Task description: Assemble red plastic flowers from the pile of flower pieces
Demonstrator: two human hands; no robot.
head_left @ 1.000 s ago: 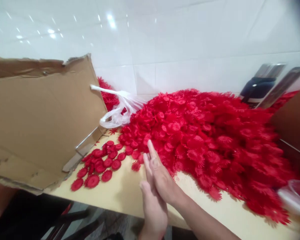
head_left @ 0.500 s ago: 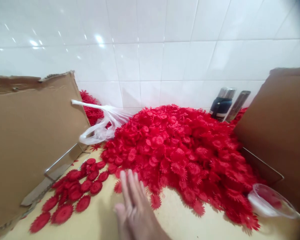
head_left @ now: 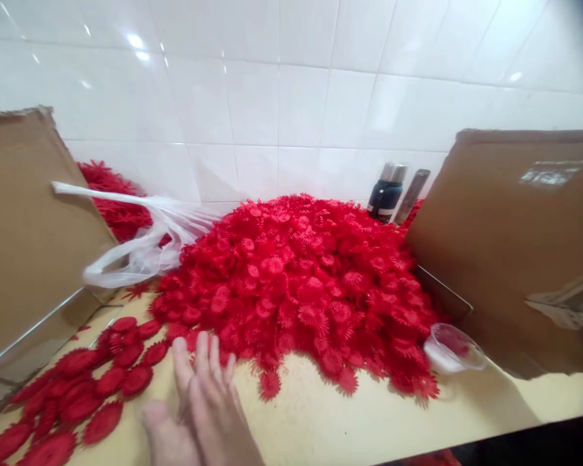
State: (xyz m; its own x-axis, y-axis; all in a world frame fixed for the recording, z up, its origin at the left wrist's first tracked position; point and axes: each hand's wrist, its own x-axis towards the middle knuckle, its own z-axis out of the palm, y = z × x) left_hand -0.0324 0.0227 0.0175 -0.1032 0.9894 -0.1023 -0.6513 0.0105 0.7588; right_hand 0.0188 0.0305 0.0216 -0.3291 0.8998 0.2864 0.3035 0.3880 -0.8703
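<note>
My right hand (head_left: 218,408) is at the lower left of the view, back up, its fingers stretched out and a little spread. Against it, partly hidden beneath, lies my left hand (head_left: 168,437), with its thumb and one finger showing. No object is visible in either. The fingertips reach in front of the near edge of a large heap of red flower-shaped pieces (head_left: 291,278) with fringed rims. To the left sits a looser group of darker red round pieces (head_left: 80,391) with toothed edges. Both lie on the pale yellow tabletop (head_left: 311,414).
Cardboard panels stand at left (head_left: 34,239) and right (head_left: 505,239). A white plastic bag (head_left: 146,252) lies left of the heap. Behind it stand a dark blue flask (head_left: 386,194) and a dark slim object (head_left: 412,194). A clear plastic tub (head_left: 449,353) is at right. White tiles form the back wall.
The view has swung to the right, so everything sits further left. My hands' fingers are spread wider than before, and more of the left hand shows. The red pieces look unchanged.
</note>
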